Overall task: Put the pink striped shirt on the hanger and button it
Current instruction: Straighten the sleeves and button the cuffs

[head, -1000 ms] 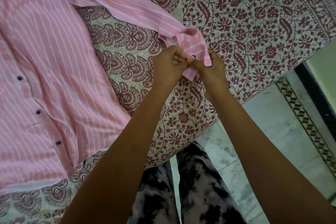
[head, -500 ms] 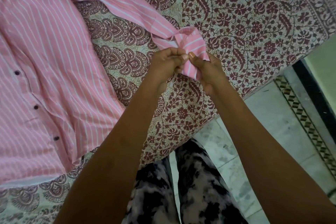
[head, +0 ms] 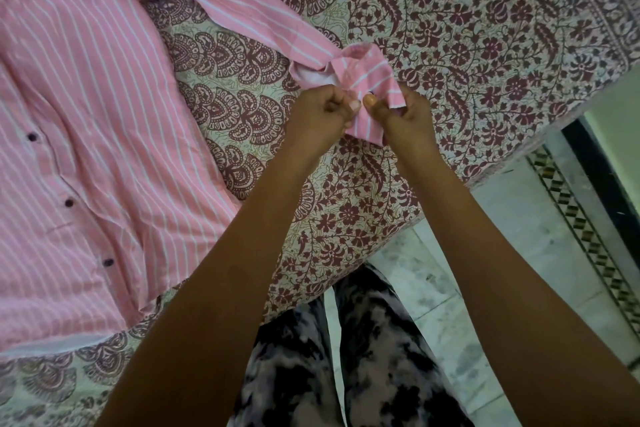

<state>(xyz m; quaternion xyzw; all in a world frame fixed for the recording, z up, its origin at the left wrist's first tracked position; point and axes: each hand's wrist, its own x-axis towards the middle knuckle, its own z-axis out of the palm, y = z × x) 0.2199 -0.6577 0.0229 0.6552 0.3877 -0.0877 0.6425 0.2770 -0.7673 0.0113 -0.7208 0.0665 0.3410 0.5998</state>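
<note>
pink white-striped shirt point(head: 86, 87), maroon floral bedsheet point(head: 467, 28), black-white mottled trousers point(head: 381, 357)

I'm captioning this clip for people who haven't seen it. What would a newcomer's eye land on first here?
First, the two hands at the centre: the left hand and the right hand both pinch the sleeve cuff, thumbs almost meeting. Next, the pink striped shirt lies spread out at the left on the maroon floral bedsheet, with its dark buttons in a row down the front.

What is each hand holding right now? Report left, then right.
Left hand: pinches the pink white-striped shirt cuff.
Right hand: pinches the same cuff.
</note>
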